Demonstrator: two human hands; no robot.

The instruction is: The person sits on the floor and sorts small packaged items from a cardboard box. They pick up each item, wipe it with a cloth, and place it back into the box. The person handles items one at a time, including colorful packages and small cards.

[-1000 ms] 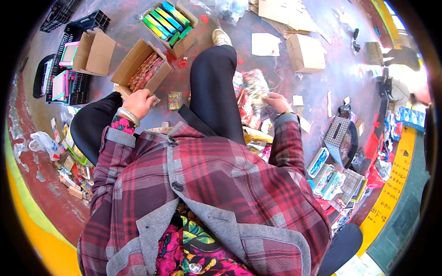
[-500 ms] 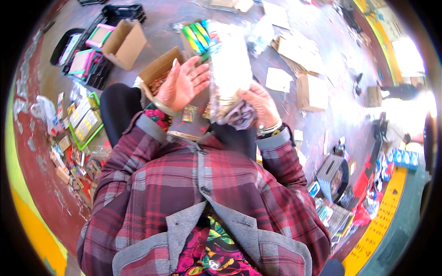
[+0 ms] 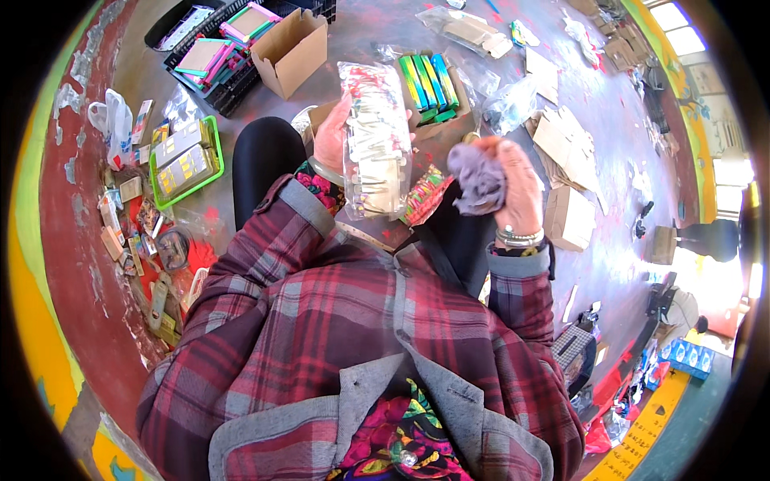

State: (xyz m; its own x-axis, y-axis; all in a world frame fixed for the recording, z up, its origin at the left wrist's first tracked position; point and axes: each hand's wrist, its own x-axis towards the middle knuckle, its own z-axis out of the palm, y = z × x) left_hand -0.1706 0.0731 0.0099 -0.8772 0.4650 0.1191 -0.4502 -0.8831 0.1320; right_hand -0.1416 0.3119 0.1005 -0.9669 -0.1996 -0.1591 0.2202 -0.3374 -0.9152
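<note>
My left hand [image 3: 330,138] is closed around the left side of a long clear plastic bag [image 3: 375,152], packed with pale, stick-like pieces and some red bits near its top. To its right, my right hand [image 3: 521,191] grips a crumpled grey-purple cloth [image 3: 478,179], apart from the bag. Just beyond them an open carton [image 3: 459,111] holds green, yellow and blue packs [image 3: 428,85]. Between my knees lies a bright, colourful patterned piece [image 3: 427,196], partly covered by the bag.
At the far left, an open cardboard box [image 3: 290,54] stands beside a black crate [image 3: 233,98] of pink-and-teal frames. A green-rimmed tray [image 3: 215,135] lies left of my knee, near mixed clutter [image 3: 132,232]. Rightward are a clear bag [image 3: 513,104], flattened cardboard [image 3: 568,144] and a carton [image 3: 569,218].
My left hand, open before, now grips the plastic bag. My right hand has let go of the bag and moved right with the cloth. The whole view has shifted.
</note>
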